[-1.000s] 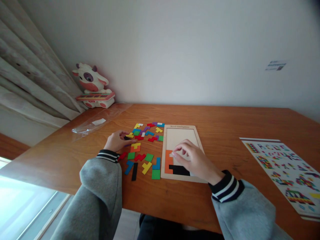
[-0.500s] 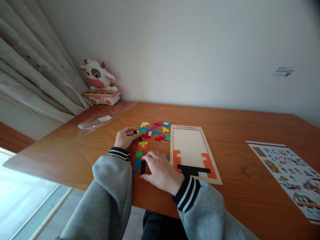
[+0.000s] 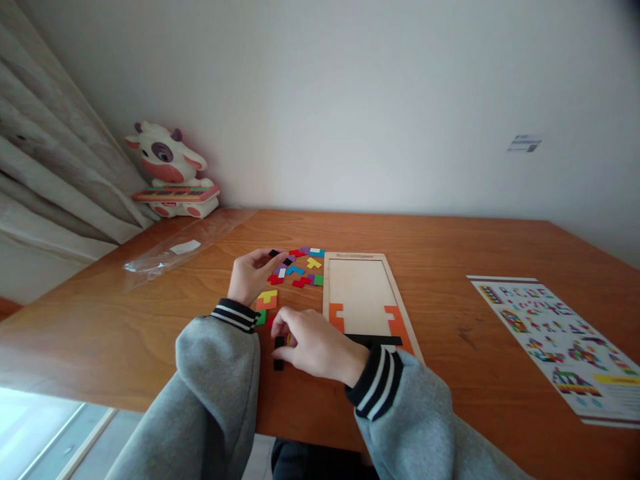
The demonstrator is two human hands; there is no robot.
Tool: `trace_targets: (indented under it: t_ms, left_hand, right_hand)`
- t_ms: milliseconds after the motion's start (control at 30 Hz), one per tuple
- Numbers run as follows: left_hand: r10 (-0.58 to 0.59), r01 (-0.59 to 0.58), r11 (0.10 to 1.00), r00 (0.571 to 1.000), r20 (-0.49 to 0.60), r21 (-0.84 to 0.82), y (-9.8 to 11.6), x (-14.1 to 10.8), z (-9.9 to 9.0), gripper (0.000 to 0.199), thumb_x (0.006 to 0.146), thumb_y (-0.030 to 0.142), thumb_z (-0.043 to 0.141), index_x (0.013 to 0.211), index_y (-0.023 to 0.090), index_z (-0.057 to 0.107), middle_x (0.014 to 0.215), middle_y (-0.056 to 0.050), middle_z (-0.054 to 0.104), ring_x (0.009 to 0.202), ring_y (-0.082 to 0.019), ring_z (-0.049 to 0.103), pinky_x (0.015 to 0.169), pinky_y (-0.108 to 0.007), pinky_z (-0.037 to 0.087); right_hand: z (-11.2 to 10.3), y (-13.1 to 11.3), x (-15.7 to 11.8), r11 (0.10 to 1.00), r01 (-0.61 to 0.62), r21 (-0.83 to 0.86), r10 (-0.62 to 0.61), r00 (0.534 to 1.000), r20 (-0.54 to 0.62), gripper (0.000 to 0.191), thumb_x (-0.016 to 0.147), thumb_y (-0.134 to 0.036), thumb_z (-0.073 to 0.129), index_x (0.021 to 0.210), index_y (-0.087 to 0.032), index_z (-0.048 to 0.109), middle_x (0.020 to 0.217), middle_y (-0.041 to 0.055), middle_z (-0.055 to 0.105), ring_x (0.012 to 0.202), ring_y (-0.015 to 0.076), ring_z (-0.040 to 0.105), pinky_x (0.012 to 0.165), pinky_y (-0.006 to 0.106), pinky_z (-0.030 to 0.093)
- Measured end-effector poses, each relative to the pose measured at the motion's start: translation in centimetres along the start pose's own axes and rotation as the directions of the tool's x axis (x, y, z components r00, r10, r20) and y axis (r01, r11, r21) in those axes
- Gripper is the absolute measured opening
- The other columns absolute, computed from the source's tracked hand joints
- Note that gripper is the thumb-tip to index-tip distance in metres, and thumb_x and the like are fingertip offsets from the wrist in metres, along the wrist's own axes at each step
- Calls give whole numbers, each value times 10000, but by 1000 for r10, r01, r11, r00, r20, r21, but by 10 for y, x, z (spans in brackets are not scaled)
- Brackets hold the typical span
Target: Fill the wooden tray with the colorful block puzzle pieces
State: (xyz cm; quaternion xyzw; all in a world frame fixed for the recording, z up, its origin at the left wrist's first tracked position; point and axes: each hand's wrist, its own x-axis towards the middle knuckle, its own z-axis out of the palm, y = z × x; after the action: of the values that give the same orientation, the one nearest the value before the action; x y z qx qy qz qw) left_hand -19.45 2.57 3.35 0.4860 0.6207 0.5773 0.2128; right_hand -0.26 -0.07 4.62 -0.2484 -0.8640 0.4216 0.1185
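The black strip (image 3: 279, 365) sits left of the tray (image 3: 354, 256); a loose pinch could drop it, and the low right cuff (image 3: 376, 381) could nudge the orange pieces (image 3: 398, 324). My right hand (image 3: 320, 347) curls narrowly over the strip, grip unclear from here; my left hand (image 3: 247, 277) pinches a black block (image 3: 288, 262).

A wall (image 3: 350, 120) (pale grey) backs the wooden table (image 3: 450, 247).

A single head-worn view looks forward and down from above the near edge of a wooden table (image 3: 445, 250), facing a pale wall (image 3: 350, 120) at twelve o'clock. The wearer's lap (image 3: 320, 460) lies close at six; the left hand (image 3: 249, 277), toward eight, and right hand (image 3: 316, 343), at six, are within arm's reach.
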Motion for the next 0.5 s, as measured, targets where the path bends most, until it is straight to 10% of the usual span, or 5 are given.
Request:
trace_targets:
  t_ms: [167,267,500]
  left_hand:
    - [153,-163,984,981,123,75,12,-1,60,456,820,604,668,723,165,742,638,-11,654,640,-136,574,572,-233,431]
    - [53,-54,999,976,212,1,6,-8,89,503,825,634,641,669,157,678,566,19,579,544,-106,514,513,-224,388]
    - [-38,62,996,937,348,-58,-8,-26,105,457,837,606,635,900,157,690,719,-40,727,653,-149,664,624,-240,521]
  right_hand:
    - [-56,48,-30,973,6,230,48,973,-226,244,845,-214,690,1087,-209,656,903,23,722,774,150,684,726,276,538]
    - [-78,81,-42,958,-135,253,212,927,-310,133,855,-241,651,962,-183,703,943,68,758,810,179,719,765,309,557]
    - [-73,100,-56,956,-227,184,266,936,-229,160,846,-320,675,870,-193,770,785,36,767,726,173,696,686,281,536]
